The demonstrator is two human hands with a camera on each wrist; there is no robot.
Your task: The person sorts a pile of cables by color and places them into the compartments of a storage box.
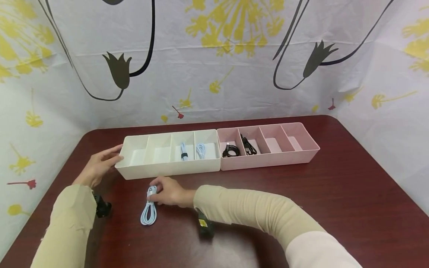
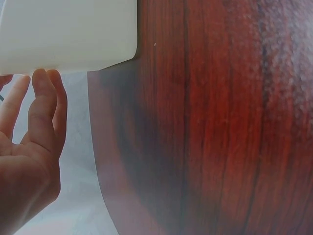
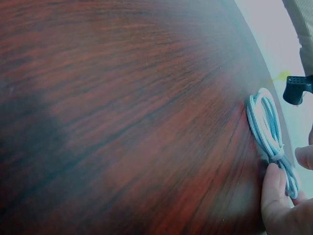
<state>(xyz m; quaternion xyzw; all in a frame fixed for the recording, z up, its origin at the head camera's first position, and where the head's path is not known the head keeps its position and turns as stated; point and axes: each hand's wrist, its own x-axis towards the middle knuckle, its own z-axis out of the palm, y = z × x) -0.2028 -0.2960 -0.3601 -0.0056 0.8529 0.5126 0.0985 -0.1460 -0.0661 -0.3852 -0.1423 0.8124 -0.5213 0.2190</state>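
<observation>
A coiled light-blue cable point(image 1: 148, 208), tied near one end, lies in front of the white divided box point(image 1: 167, 169). My right hand point(image 1: 169, 191) pinches its far end between thumb and fingers. The right wrist view shows the coil point(image 3: 265, 120) low over the wood, with the thumb point(image 3: 272, 183) against its tied part. My left hand point(image 1: 97, 165) is at the white box's left end, fingertips touching the end wall. From the left wrist view, its fingers point(image 2: 43, 105) reach up to the box's edge point(image 2: 73, 63), holding nothing.
Two bundled blue cables, one point(image 1: 184, 152) with a black strap and another point(image 1: 200, 150), lie in separate white compartments. Beside it, the pink divided box point(image 1: 268, 161) has black cables point(image 1: 231, 150) in its two left compartments. A patterned cloth point(image 1: 214, 74) hangs behind the dark wooden table point(image 1: 335, 201).
</observation>
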